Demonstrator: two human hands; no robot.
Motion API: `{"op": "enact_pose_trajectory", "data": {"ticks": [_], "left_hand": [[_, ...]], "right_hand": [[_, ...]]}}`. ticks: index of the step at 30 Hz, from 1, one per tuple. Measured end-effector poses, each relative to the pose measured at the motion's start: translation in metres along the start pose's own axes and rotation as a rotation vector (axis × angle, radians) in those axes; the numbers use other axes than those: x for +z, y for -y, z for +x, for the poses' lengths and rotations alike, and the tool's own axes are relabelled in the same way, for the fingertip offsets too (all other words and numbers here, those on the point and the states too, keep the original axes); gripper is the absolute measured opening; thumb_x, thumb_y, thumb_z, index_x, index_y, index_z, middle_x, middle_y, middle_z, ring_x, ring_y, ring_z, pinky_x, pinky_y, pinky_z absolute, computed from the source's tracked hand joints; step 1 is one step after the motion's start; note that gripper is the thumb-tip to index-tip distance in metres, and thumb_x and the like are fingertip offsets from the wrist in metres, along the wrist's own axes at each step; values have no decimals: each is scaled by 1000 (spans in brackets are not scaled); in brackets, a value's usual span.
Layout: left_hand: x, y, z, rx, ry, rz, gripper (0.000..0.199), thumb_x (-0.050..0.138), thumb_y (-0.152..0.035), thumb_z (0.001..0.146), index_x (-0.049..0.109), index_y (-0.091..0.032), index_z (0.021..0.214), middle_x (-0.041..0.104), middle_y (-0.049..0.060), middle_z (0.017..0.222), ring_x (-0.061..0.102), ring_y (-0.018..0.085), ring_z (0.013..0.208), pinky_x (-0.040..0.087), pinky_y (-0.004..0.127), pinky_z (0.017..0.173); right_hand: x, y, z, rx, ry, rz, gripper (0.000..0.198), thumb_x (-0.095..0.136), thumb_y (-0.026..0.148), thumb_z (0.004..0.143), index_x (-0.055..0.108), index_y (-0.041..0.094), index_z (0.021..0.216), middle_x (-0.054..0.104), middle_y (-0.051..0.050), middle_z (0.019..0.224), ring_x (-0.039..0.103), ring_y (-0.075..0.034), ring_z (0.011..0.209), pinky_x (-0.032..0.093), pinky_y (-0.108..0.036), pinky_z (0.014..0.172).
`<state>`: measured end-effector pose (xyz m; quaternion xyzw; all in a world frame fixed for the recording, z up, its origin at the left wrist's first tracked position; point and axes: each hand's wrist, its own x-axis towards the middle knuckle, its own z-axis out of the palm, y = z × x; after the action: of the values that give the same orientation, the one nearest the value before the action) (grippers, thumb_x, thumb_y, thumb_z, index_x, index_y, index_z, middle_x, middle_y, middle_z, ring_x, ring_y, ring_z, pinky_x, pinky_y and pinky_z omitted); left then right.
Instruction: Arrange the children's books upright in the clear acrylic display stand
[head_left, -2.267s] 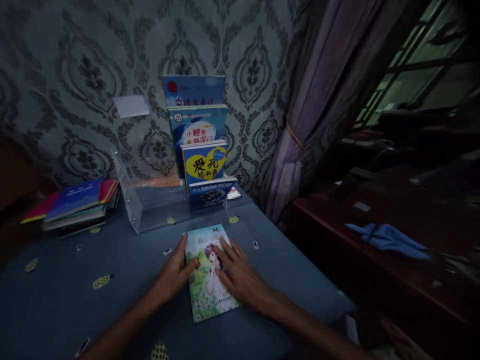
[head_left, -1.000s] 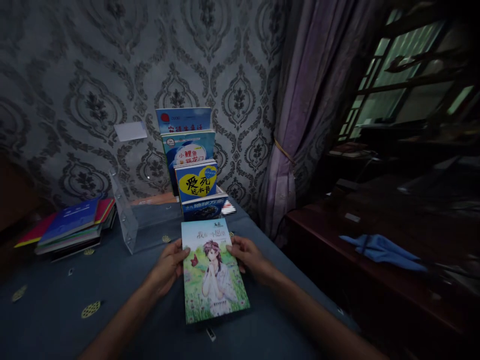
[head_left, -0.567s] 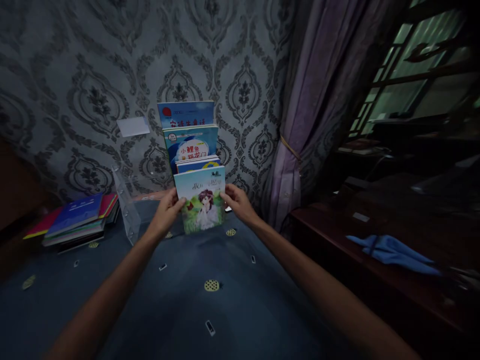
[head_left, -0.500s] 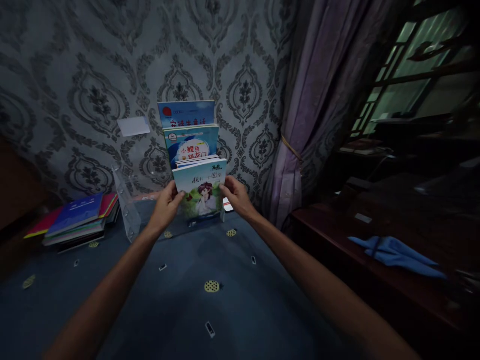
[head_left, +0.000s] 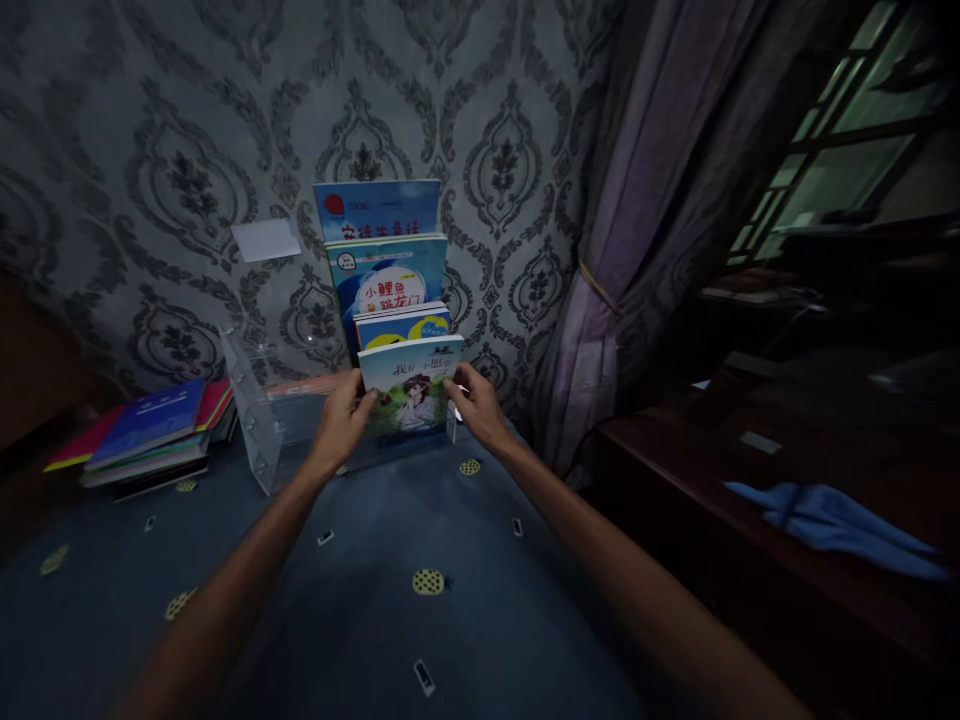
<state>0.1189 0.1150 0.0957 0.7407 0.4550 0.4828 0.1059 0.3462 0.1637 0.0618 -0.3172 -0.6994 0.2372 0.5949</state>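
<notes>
The left grip and the right grip are both pinching a slim book with a garden-green cover, thumbs pressing on its front near the side edges while the other fingers are mostly hiding behind. The book is leaning slightly back at the front of a clear rack, just before the heart-cover book and partly covering it. Behind that, the teal book and the tall blue book are already standing in their rows. So the back rows are holding their books, and this front one is being placed but is not yet being released; whether its lower edge is resting on the rack, I cannot tell. A flat pile of books is lying on the table to the left of the rack.

In the earliest frame the slim book was lying flat on the table under both hands; now it is standing nearly upright at the rack, and it is hiding the small dark-blue book that was showing there.
</notes>
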Motion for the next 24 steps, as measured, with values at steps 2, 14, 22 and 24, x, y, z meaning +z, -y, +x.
{"op": "enact_pose_trajectory", "data": {"ticks": [2,14,22,24], "left_hand": [[4,1,-4,-6,-21,107,20,47,-27,90,58,-18,104,64,4,88,61,21,84,49,33,78],[29,10,-24,-143,-53,475,10,43,-21,97,44,-19,106,65,11,101,67,27,91,47,31,68],[32,2,-26,-255,94,610,6,39,-18,101,43,-18,106,68,10,96,69,25,81,41,28,59],[34,-1,-26,-272,109,633,8,38,-18,102,42,-17,108,68,11,98,70,26,84,41,28,60]], "right_hand": [[0,-6,-5,-1,-19,-30,18,52,35,88,61,22,97,64,-4,92,62,-20,86,53,-31,70],[14,-22,-23,25,-240,-238,30,54,30,85,64,19,111,66,-8,97,61,-22,79,50,-34,69],[15,-22,-18,27,-229,-257,31,52,30,87,71,19,108,63,-8,91,60,-22,80,51,-34,70],[16,-23,-17,31,-224,-247,31,52,31,87,71,19,107,63,-8,92,60,-22,81,51,-33,68]]}}
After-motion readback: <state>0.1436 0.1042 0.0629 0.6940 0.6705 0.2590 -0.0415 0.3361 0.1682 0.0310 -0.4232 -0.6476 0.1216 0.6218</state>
